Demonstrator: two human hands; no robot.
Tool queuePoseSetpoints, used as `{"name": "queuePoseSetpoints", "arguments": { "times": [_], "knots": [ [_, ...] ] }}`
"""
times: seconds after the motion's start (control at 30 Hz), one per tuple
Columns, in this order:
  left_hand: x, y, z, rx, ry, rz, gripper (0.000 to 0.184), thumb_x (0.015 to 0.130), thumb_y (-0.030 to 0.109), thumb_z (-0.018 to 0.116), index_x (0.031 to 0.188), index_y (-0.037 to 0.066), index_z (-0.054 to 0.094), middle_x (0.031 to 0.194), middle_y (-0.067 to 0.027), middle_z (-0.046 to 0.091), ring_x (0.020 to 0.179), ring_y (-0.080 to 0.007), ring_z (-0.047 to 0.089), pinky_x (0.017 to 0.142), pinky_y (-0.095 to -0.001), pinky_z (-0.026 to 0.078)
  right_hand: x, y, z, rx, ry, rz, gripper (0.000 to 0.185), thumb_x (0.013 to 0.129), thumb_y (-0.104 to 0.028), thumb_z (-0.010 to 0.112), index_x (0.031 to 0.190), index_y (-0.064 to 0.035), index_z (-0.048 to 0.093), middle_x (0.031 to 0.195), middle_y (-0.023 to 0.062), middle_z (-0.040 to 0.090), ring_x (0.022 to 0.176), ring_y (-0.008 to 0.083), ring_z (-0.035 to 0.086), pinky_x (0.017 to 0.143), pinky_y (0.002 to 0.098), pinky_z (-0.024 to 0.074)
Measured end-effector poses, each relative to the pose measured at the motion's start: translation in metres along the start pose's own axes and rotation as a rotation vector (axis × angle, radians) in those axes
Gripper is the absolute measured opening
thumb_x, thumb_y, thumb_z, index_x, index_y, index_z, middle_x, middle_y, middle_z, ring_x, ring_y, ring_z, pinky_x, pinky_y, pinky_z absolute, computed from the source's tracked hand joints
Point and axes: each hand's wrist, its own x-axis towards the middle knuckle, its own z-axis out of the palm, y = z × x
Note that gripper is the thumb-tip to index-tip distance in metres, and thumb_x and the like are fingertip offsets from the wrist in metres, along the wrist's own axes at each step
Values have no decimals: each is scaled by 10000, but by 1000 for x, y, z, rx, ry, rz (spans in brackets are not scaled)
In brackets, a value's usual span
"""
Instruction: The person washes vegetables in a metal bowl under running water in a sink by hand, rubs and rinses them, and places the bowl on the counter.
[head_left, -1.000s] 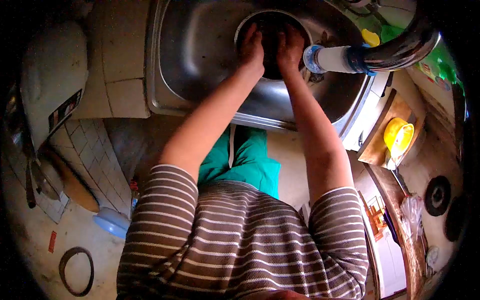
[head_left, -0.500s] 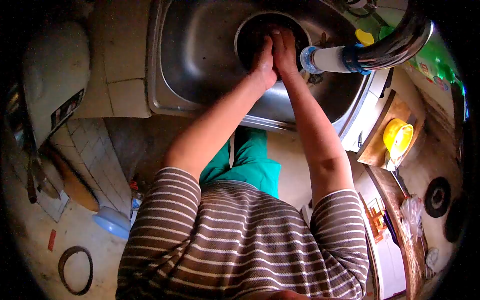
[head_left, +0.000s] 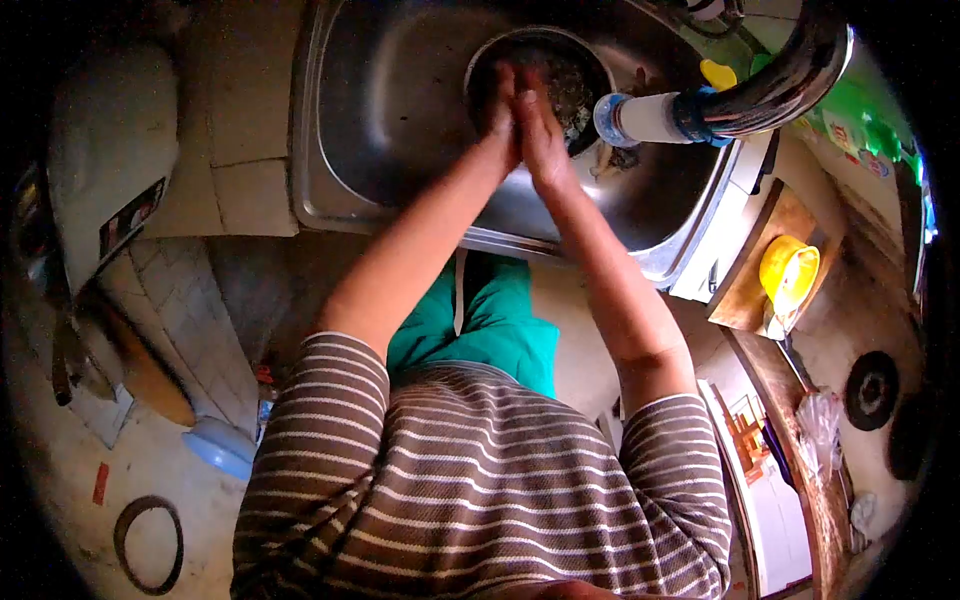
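A round, dark-walled bowl [head_left: 607, 78] stands inside the metal sink [head_left: 385, 175]. My left hand [head_left: 500, 118] and my right hand [head_left: 540, 128] meet over the left part of this bowl, palms pressed against each other and fingers pointing away from me. Whatever lies between the palms, if anything, is hidden. Mottled grey-green contents [head_left: 572, 92], too unclear to name, show in the bowl to the right of my hands. A tap spout with a white nozzle [head_left: 645, 118] reaches in over the bowl's right edge.
Some scraps [head_left: 622, 157] lie in the sink under the nozzle. Right of the sink are a green bottle-like package [head_left: 862, 125], a yellow object [head_left: 717, 74], and a yellow bowl [head_left: 788, 270] on a wooden board [head_left: 745, 300]. A light-blue basin [head_left: 220, 445] is at lower left.
My joined hands have shifted left and slightly toward me, out of the bowl's middle. The grey-green contents on the bowl's right side now show. The view has shifted slightly.
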Motion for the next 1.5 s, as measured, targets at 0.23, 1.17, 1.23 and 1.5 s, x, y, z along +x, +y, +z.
{"name": "queuePoseSetpoints", "arguments": {
  "times": [0.23, 1.17, 1.23, 1.5],
  "knots": [
    [-6, -18, 1, -24, -55, 63, 603, 811, 499, 513, 1249, 97, 408, 1248, -51, 444, 1131, -211, 414, 957, -385, 332, 38, 30, -17, -132, 69, 50, 482, 921, -376, 345, 1196, -6, 484, 1196, 163, 501, 1113, 259, 458, 948, 315, 330],
    [22, 4, -42, 669, 107, 426, 409, 799, 62, 448, 1208, 76, 455, 1200, -127, 477, 1075, -244, 463, 910, -309, 357, 15, 24, -40, -1012, -148, -374, 318, 731, -114, 559, 1045, -130, 600, 1265, 105, 427, 1194, 320, 359, 930, 399, 385],
    [24, 1, -45, 596, 96, 369, 417, 800, 67, 445, 1217, 84, 448, 1205, -113, 472, 1080, -231, 455, 909, -302, 355, 5, 24, -32, -1105, -324, -497, 330, 732, -128, 558, 1061, -136, 591, 1242, 100, 449, 1143, 331, 403, 914, 400, 394],
    [20, 6, -40, 472, 72, 381, 431, 797, 92, 458, 1228, 117, 445, 1164, -101, 487, 1016, -211, 470, 887, -299, 358, 8, 37, -53, -1028, -380, -400, 424, 730, -118, 572, 1150, -143, 520, 1212, 141, 461, 1109, 352, 432, 891, 427, 405]
  ]
}}
